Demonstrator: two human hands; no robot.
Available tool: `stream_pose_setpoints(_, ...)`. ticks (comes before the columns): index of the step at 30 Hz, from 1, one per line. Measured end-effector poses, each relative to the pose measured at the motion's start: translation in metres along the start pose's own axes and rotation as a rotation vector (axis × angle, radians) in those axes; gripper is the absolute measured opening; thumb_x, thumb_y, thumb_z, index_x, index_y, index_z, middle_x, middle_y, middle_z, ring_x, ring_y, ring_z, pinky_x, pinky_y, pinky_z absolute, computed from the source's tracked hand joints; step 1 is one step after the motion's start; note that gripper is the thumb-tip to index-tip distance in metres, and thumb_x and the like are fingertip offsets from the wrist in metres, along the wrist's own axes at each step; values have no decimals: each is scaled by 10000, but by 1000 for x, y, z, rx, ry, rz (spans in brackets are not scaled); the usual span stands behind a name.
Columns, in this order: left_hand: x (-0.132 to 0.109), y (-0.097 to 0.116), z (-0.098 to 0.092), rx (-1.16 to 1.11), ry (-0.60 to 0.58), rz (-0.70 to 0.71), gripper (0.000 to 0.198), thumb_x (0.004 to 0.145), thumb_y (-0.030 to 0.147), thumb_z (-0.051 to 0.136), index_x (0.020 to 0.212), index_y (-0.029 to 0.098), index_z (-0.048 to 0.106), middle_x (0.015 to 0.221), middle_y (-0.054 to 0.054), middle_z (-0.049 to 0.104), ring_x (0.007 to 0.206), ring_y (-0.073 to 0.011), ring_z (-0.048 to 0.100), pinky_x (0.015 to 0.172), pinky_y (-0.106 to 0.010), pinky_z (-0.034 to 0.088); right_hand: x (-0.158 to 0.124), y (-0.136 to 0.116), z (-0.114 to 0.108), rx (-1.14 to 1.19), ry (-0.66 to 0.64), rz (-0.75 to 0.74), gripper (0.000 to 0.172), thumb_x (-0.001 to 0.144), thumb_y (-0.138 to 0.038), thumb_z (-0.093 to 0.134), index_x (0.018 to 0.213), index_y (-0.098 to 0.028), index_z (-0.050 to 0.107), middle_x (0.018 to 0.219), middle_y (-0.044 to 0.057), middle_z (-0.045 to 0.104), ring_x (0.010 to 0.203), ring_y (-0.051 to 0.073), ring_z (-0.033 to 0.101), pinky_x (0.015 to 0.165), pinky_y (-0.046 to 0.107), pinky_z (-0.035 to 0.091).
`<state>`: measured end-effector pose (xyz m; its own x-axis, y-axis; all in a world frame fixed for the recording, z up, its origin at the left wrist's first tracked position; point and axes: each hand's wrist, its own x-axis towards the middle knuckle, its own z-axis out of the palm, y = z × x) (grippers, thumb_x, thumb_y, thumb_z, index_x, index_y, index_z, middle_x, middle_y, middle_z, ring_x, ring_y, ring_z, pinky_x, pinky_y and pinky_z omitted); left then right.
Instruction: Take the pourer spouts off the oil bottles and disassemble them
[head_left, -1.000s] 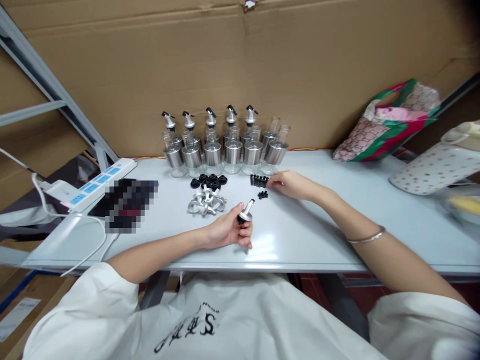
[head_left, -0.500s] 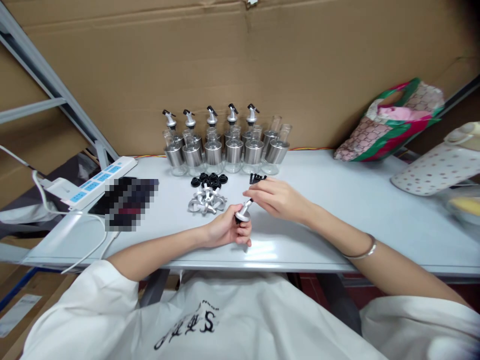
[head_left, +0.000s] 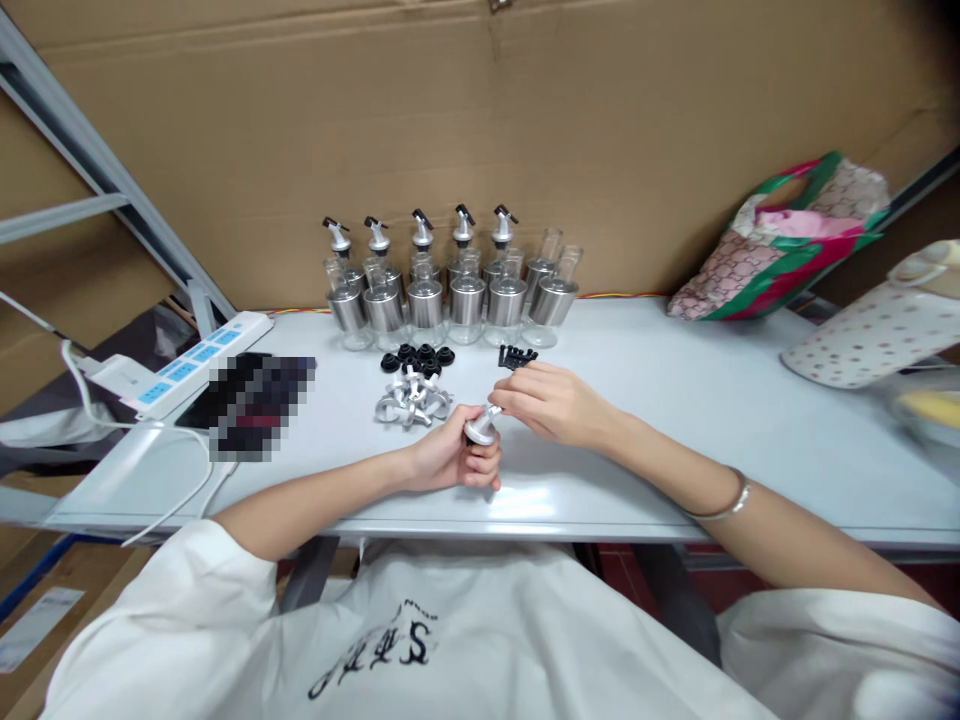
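Observation:
My left hand (head_left: 452,452) is closed around a bottle pour spout (head_left: 481,428), silver on top with a black stopper below partly hidden by the fingers. The spout tilts up to the right. My right hand (head_left: 553,402) pinches at its tip; the small black cap there is now hidden behind the fingertips. Just beyond the right hand lie several small black caps (head_left: 517,355). Left of them are a heap of silver spout bodies (head_left: 414,400) and a cluster of black rubber stoppers (head_left: 425,356).
Two rows of glass bottles with metal sleeves (head_left: 466,300) stand at the back, several in the rear row fitted with spouts. On the left are a power strip (head_left: 196,362) and a pixelated dark object (head_left: 259,408). A bag (head_left: 780,245) and a dotted container (head_left: 870,330) stand right.
The spout has shifted slightly left and turned a little in my left hand. My right fingers have closed in over its tip, covering the black piece seen there before.

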<state>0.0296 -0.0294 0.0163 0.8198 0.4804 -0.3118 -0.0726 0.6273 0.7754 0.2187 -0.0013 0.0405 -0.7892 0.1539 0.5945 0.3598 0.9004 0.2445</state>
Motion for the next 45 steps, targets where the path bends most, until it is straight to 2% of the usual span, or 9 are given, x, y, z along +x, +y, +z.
stream_pose_setpoints(10,1,-4,-2,43,-66,17,556,939,439,101,511,193,356,444,67,261,378,-91,298,659,-289,453,-1,0,-2,-61,42,-77,251,960,-175,344,808,-166,544,637,23,551,608,146,418,578,278,324)
stream_pose_setpoints(17,1,-5,-6,16,-85,44,516,928,448,159,539,185,373,479,67,282,396,-83,330,665,-277,456,-2,2,-2,16,64,1,393,985,-255,244,691,-186,494,592,27,504,565,144,412,560,268,347)
stream_pose_setpoints(22,0,-4,-4,0,-50,46,512,933,436,155,536,184,359,487,62,303,401,-82,341,674,-283,453,-7,10,-16,50,145,273,362,946,-247,340,624,-201,499,496,-3,468,458,117,390,495,265,328)
stream_pose_setpoints(25,0,-2,-2,-9,-33,33,514,938,416,140,538,182,362,481,62,307,394,-81,339,668,-284,452,-9,16,-21,127,158,539,251,912,-285,413,820,-197,630,615,20,603,509,116,487,535,256,391)
stream_pose_setpoints(28,-1,-2,-1,-18,-29,29,509,938,420,151,538,183,356,480,63,307,392,-80,338,669,-287,452,-10,23,-22,233,186,704,220,871,-312,481,919,-192,659,708,28,654,544,118,528,570,257,426)
stream_pose_setpoints(30,-1,-2,-2,-20,-20,28,507,937,442,165,540,186,350,483,64,308,394,-81,338,677,-294,453,-12,28,-22,308,115,751,215,854,-311,483,852,-179,653,698,24,644,551,118,533,561,248,421)
stream_pose_setpoints(35,0,-4,-4,6,-25,25,513,934,480,180,546,191,352,487,66,308,401,-86,336,697,-312,454,-19,42,-17,330,-286,739,332,872,-291,394,616,-174,570,521,-3,521,492,117,450,523,248,355)
stream_pose_setpoints(41,0,-4,-5,-1,-48,47,493,930,452,191,550,187,359,486,65,305,402,-84,342,680,-301,456,-28,52,-12,420,-352,631,271,850,-316,479,822,-163,702,775,66,676,644,150,581,639,259,428)
stream_pose_setpoints(45,0,-4,-4,-5,-42,44,483,930,456,200,555,191,352,490,66,308,400,-86,341,684,-309,461,-30,54,-14,456,-386,750,204,815,-257,492,855,-175,674,763,48,703,656,164,629,646,263,457)
